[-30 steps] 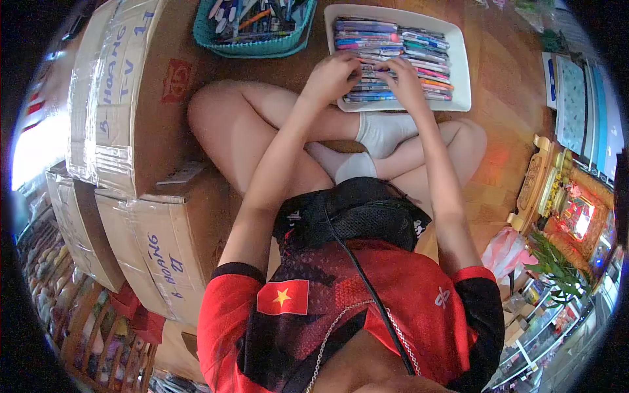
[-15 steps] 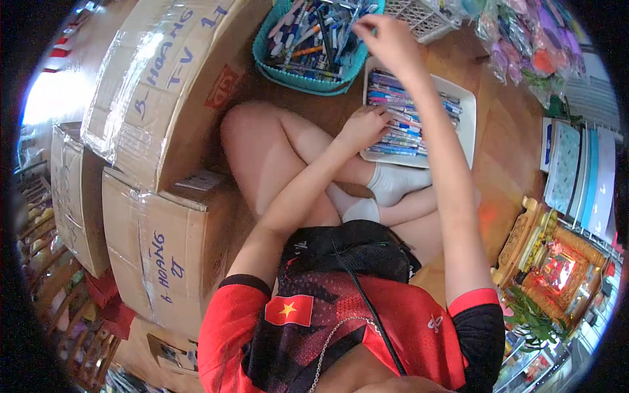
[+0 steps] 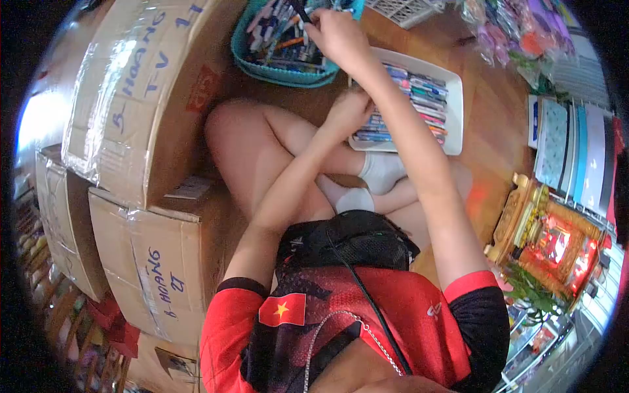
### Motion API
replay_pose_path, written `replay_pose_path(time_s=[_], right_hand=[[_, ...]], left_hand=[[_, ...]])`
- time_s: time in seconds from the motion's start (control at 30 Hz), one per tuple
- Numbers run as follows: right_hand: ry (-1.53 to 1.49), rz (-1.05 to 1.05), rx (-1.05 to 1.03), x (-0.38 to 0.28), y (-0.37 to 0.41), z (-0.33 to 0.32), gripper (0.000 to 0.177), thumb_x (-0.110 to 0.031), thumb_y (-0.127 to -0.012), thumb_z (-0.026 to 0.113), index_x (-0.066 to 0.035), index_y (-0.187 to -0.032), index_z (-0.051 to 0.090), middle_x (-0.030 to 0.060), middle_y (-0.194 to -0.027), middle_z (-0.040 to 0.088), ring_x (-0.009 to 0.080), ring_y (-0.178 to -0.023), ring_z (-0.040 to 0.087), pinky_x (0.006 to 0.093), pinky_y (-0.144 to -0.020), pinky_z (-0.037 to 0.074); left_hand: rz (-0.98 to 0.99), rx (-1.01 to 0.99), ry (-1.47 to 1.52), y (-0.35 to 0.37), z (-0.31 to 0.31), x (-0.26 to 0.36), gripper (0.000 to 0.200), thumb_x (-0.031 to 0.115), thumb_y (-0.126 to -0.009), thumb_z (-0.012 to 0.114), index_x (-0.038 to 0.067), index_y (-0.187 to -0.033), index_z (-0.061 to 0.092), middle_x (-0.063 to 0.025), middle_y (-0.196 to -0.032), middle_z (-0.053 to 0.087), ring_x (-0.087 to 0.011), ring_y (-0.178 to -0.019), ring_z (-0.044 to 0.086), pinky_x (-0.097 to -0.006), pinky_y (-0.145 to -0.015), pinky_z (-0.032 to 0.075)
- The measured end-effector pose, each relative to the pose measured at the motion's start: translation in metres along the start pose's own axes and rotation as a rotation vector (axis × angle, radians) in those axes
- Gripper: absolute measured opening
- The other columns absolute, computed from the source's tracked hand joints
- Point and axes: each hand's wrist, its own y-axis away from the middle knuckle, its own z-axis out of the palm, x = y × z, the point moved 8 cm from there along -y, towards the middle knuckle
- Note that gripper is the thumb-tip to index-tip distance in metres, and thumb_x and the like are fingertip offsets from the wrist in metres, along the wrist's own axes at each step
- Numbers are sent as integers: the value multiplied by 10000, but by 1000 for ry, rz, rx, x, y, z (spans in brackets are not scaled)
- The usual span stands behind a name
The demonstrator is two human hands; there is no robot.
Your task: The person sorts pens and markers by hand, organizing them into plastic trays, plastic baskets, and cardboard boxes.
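A dark pen [image 3: 300,10] is pinched in my right hand [image 3: 341,38], above the right part of the teal basket [image 3: 288,77], which holds a loose heap of pens. My left hand [image 3: 352,111] rests at the left edge of the white tray [image 3: 455,118]. Its fingers are bent, partly behind my right forearm, and whatever they grip cannot be made out. Pens [image 3: 419,98] lie side by side in rows inside the tray.
Large cardboard boxes [image 3: 154,255] stand at the left. A white crate [image 3: 403,10] and plastic-wrapped flowers [image 3: 524,33] are at the top. A lit wooden shrine [image 3: 550,242] and a plant [image 3: 534,288] stand at the right. My crossed legs are below the tray.
My right hand has moved left over the basket and now holds a dark pen. My left hand has shifted slightly up and left. The whole view has also shifted.
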Motion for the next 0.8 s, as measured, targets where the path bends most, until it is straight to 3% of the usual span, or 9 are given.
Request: replay_pose_path(time_s=[0.1, 0.13, 0.17, 0.23, 0.27, 0.4, 0.43, 0.67, 0.8], right_hand=[[-317, -218, 221, 1, 31, -55, 263, -224, -847, 603, -20, -1012, 595, 171, -906, 650, 350, -812, 628, 413, -722, 488], [-411, -136, 240, -5, 48, -91, 218, -208, -878, 564, 7, -864, 598, 149, -775, 600, 295, -759, 573, 360, -661, 441], [-354, -169, 209, 24, 63, -96, 230, -177, -874, 579, -10, -1028, 615, 135, -963, 663, 201, -888, 639, 324, -793, 488], [-551, -11, 112, 73, 96, -99, 219, -158, -866, 599, -38, -1049, 591, 81, -843, 631, 129, -797, 596, 288, -725, 474], [-321, 278, -17, 95, 117, -97, 203, -138, -864, 592, -42, -1041, 611, 97, -893, 643, 163, -835, 612, 295, -756, 472], [-136, 51, 23, 145, 184, -44, 175, -92, -840, 580, -32, -982, 661, 150, -966, 637, 296, -902, 603, 340, -819, 451], [-174, 114, -57, 157, 196, -25, 175, -92, -822, 596, -35, -970, 669, 141, -924, 631, 309, -894, 593, 364, -802, 451], [-152, 59, -107, 157, 218, 2, 166, -126, -738, 677, -65, -891, 700, 92, -854, 635, 263, -848, 573, 358, -801, 435], [-137, 30, -130, 156, 218, 4, 160, -103, -741, 672, -49, -890, 698, 93, -849, 632, 253, -863, 578, 352, -808, 435]], left_hand=[[-103, 28, -7, -2, -11, -2, 112, 52, -799, 529, 9, -879, 596, -195, -912, 590, -381, -874, 572, -451, -761, 459], [-116, 60, 30, -2, -12, -6, 105, 51, -803, 526, 11, -872, 594, -194, -914, 591, -378, -876, 573, -447, -759, 459], [-126, 94, 65, -3, -14, -7, 98, 49, -806, 523, 13, -865, 593, -193, -917, 592, -374, -878, 574, -442, -758, 460], [-168, 97, 73, -1, -13, -14, 101, 43, -817, 511, 14, -870, 592, -188, -915, 595, -371, -875, 575, -435, -769, 458], [-175, 109, 96, -3, -12, -18, 104, 41, -820, 508, 14, -874, 593, -188, -915, 595, -369, -873, 575, -435, -774, 457], [-111, 216, 72, -1, -20, -15, 123, 40, -836, 498, 19, -900, 601, -189, -895, 595, -359, -862, 579, -427, -765, 463], [-114, 227, 79, -2, -21, -17, 126, 40, -838, 496, 21, -903, 602, -188, -892, 595, -357, -862, 580, -425, -761, 464], [-70, 119, -24, 0, -17, -11, 103, 89, -795, 579, 51, -881, 621, -136, -865, 604, -311, -787, 604, -390, -683, 486], [-82, -159, -148, -1, 5, -10, 133, 169, -762, 637, 103, -878, 646, -96, -886, 618, -276, -872, 596, -398, -751, 459]])
